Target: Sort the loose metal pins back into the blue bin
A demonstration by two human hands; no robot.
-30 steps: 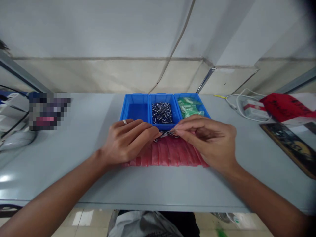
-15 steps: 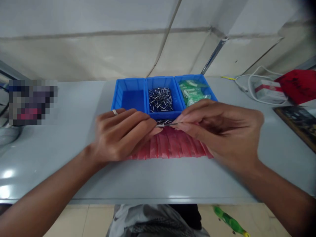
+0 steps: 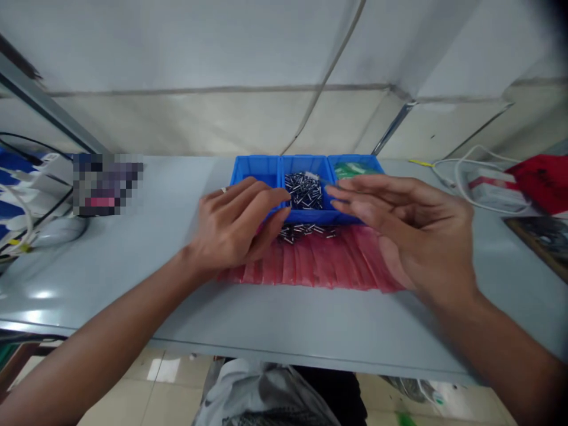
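Note:
My left hand (image 3: 242,225) is closed in a pinch over the front of the left blue bin (image 3: 260,161); what its fingertips hold, if anything, is hidden. Opposite it, my right hand (image 3: 417,231) has thumb and forefinger drawn close together in front of the right blue bin (image 3: 376,163). Whatever sits between them is too blurred to name. Short shiny metal pins (image 3: 304,192) fill the middle blue bin (image 3: 306,216). More loose pins (image 3: 306,231) lie along the top of a row of pink plastic bags (image 3: 310,266) below my hands.
Green plastic packets (image 3: 352,170) lie in the right bin. A red-and-white box (image 3: 497,188), a white cable (image 3: 461,171) and a red cloth-like item (image 3: 544,180) are at the right. White plugs and cables (image 3: 48,180) crowd the left end of the grey table (image 3: 284,319).
My hands have moved apart; the thin metal piece that spanned between their fingertips no longer shows there. The camera view has shifted, so the bins appear lower and farther right.

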